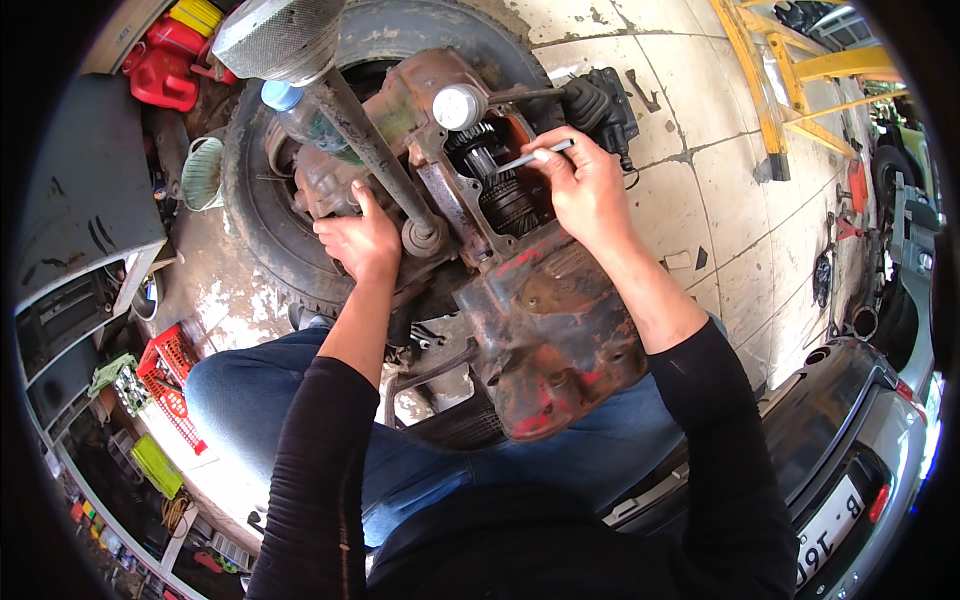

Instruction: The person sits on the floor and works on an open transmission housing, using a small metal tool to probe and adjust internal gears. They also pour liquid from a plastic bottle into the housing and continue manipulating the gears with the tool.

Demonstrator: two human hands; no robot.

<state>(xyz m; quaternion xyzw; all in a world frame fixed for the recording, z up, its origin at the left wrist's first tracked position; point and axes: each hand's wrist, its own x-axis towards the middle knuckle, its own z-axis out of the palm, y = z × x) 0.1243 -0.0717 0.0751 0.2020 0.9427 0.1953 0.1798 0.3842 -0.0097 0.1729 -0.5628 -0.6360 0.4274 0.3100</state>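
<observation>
An open gearbox [540,310] of worn, rusty metal with red paint traces lies over my legs. Toothed gears [507,203] and shafts show through its opening. My right hand [587,185] pinches a thin grey rod [540,155], whose inner end reaches over the gears. At left, my left hand [358,235] lies against a rusty rounded housing [325,180], thumb raised and fingers extended. Between the hands, a long metal arm [372,150] ends in a round joint near my left wrist. A white round cap [460,107] sits at the far edge of the opening.
A large tyre [250,215] lies under the housing. Beyond it stand a blue-capped plastic bottle [300,115] and a red canister [160,75]. A black part [605,105] rests on the tiles at right, near a yellow frame [770,100]. A grey car [850,420] is at lower right.
</observation>
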